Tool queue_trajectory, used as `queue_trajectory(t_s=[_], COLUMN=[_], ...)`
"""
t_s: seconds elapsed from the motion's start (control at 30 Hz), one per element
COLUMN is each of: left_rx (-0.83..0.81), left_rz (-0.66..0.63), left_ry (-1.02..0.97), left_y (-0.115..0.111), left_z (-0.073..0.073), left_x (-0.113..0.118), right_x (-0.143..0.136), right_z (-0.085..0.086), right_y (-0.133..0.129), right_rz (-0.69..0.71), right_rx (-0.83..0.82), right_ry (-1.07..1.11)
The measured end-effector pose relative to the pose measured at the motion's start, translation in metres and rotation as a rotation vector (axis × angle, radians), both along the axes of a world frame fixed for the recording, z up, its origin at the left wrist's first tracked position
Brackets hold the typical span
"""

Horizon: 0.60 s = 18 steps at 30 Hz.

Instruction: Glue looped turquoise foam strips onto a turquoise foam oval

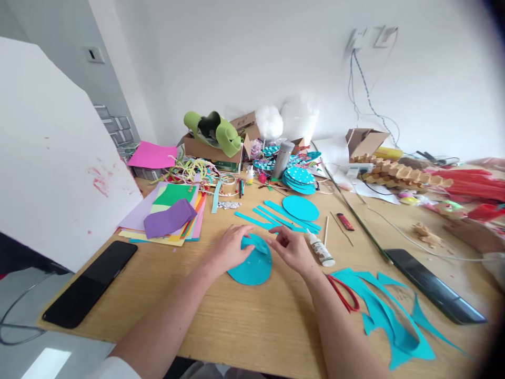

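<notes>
A turquoise paper disc [249, 271] lies on the table between my hands, with a small raised piece of turquoise paper [259, 245] on its upper part. My left hand [232, 248] rests over the disc's left edge, its thumb and forefinger apart on either side of some turquoise paper. Just off the right edge, my right hand [294, 248] hovers with bent fingers, a gap showing between thumb and forefinger. Beyond them are several turquoise strips [272, 217] and another plain disc [300, 208]. A white glue bottle [321, 250] lies beside my right hand.
Red-handled scissors [347, 295] and turquoise offcuts [389, 310] lie at right, near a dark phone [434, 287]. Another person's hand [469, 235] rests at far right. Coloured sheets [169, 216] and a black phone [90, 284] are left. Dotted discs [299, 181] and a grey flask [283, 159] stand behind.
</notes>
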<state>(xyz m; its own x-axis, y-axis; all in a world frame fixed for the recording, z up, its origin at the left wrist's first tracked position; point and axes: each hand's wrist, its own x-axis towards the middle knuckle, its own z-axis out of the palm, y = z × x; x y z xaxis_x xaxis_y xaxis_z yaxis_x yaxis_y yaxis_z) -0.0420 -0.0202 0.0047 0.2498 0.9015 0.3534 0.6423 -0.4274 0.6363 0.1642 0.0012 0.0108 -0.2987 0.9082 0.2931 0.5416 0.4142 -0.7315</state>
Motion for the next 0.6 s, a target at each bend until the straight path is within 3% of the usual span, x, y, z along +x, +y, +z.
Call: queue_trajectory(t_s=[0.17, 0.27, 0.4, 0.5, 0.6], left_rx=[0.04, 0.03, -0.041, -0.063, -0.106], left_rz=[0.001, -0.05, -0.195, -0.129, -0.012], left_ry=[-0.057, -0.114, -0.339, -0.424, -0.358], left_y=[-0.001, -0.001, 0.005, 0.015, 0.018], left_z=[-0.008, -0.006, 0.002, 0.006, 0.007], left_x=[0.001, -0.002, -0.018, -0.035, -0.047], right_x=[-0.021, -0.029, -0.03, -0.03, -0.031], right_z=[-0.009, -0.015, -0.02, -0.02, -0.02], right_y=[-0.006, -0.006, -0.004, -0.004, -0.004], right_rz=[0.129, 0.12, 0.088, 0.063, 0.054], right_rx=[0.242, 0.262, 0.258, 0.246, 0.233], right_ry=[-0.127, -0.157, -0.162, -0.158, -0.149])
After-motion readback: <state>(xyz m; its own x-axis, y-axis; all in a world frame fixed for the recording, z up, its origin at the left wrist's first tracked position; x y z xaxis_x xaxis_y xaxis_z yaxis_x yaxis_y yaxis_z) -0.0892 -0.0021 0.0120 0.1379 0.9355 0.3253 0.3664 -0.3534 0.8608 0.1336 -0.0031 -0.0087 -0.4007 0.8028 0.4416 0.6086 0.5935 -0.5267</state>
